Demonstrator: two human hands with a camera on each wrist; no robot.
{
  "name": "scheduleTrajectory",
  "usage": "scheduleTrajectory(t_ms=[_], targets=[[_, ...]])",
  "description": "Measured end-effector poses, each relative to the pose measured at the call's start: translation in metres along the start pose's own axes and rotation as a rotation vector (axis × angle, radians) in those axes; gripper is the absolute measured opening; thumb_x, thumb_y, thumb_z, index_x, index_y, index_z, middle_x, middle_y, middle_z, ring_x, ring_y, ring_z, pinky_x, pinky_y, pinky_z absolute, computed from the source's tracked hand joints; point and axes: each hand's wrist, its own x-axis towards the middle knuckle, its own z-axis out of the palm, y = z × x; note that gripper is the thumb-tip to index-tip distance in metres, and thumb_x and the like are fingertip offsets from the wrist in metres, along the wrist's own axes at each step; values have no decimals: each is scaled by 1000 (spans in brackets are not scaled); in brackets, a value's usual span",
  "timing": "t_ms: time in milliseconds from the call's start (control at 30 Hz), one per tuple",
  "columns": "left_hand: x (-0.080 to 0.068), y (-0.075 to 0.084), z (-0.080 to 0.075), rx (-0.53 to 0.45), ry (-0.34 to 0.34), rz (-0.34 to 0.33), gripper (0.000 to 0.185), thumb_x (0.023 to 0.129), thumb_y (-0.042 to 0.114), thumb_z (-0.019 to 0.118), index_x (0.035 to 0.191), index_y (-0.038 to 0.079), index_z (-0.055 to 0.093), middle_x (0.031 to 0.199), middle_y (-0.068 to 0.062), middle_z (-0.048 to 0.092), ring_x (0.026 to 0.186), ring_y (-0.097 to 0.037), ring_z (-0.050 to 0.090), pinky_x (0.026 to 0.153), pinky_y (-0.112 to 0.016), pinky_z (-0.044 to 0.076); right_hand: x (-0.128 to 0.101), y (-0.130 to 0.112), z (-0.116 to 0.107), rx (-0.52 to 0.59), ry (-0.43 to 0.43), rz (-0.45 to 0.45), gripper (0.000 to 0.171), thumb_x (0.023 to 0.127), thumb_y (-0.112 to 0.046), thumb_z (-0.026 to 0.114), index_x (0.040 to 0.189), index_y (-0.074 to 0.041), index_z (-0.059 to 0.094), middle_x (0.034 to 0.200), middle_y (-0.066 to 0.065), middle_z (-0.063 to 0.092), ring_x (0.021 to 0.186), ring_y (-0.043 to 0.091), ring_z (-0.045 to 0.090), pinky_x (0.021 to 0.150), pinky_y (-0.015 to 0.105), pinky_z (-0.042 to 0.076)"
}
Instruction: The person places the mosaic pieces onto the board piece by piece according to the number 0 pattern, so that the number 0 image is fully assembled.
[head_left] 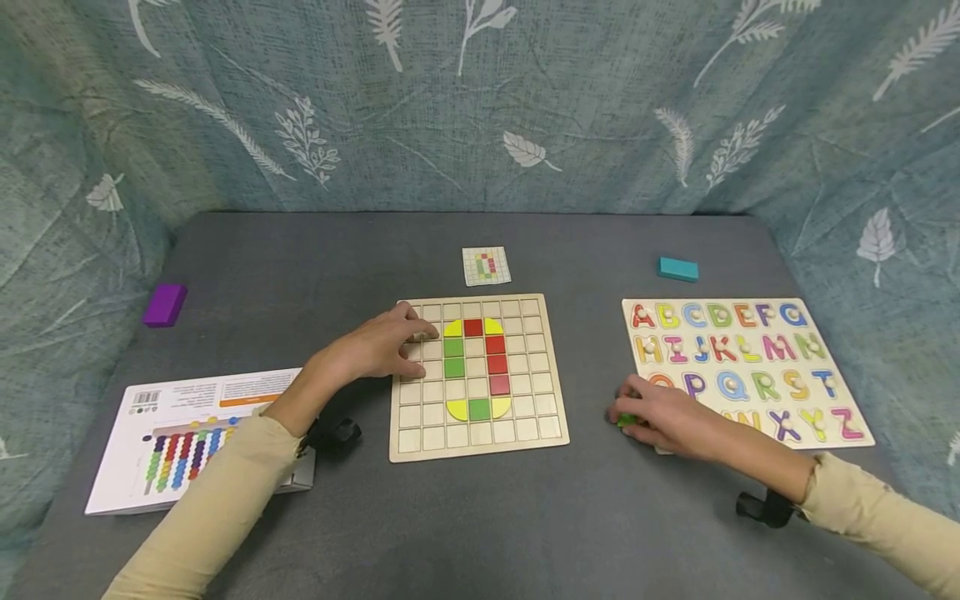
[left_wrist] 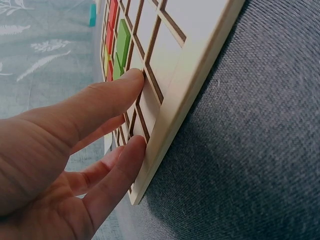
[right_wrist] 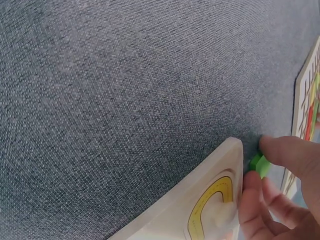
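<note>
A wooden grid board (head_left: 555,421) lies mid-table, with red, green and yellow tiles set in a ring of its squares. My left hand (head_left: 378,343) rests on the board's left side, fingers spread and holding no piece. In the left wrist view, the thumb and fingertips (left_wrist: 134,150) touch bare squares near the edge, beside green tiles (left_wrist: 121,47). Off to the right, my right hand (head_left: 663,417) pinches a small green block (right_wrist: 259,165) between thumb and fingers. That hand is low over the table at the left edge of the wooden alphabet board (head_left: 862,437), covering some letters.
Behind the grid board lies a small pattern card (head_left: 486,267). A teal block (head_left: 678,268) sits at the back right and a purple block (head_left: 165,305) at the far left. The white box (head_left: 123,450) with an abacus picture is partly under the left forearm. Patterned curtain (head_left: 480,108) surrounds the table.
</note>
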Motion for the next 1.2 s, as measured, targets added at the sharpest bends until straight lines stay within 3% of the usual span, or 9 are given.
scheduleTrajectory(t_ms=[233,400,600,733,900,1200], targets=[[-1,-2,0,-3,1,0,52,83,15,76,131,7,59,116,-13,45,83,-18,50,74,-30,40,4,-1,-1,11,-31,14,20,83,-8,74,97,-19,66,95,0,54,69,3,48,61,20,43],[-4,-3,-1,0,2,-2,52,83,15,76,131,7,58,117,-14,45,84,-19,50,75,-30,40,19,-1,3,-21,2,-57,21,83,-8,74,98,-19,66,94,1,53,65,3,47,58,18,42],[-5,-2,-1,-7,13,9,53,82,15,77,131,7,59,116,-13,45,83,-18,50,75,-30,40,71,-14,7,89,87,-154,17,85,-8,73,98,-16,67,100,2,55,72,8,57,62,19,47],[-4,-2,1,-13,7,3,53,82,15,77,131,7,59,114,-13,44,83,-18,50,75,-30,40,113,-30,16,175,67,-191,11,89,-10,67,98,-16,69,102,2,56,76,6,60,68,18,50],[-3,-2,2,-2,6,7,52,82,16,77,130,8,59,113,-11,44,83,-18,47,74,-29,38,155,-49,23,195,48,-233,9,91,-14,66,99,-16,70,101,2,57,76,6,59,69,13,48],[-2,1,1,18,9,17,52,82,17,78,130,8,60,111,-11,44,83,-19,44,72,-29,35,179,-61,28,197,21,-253,8,91,-15,67,98,-14,71,101,4,57,78,7,63,72,10,48]])
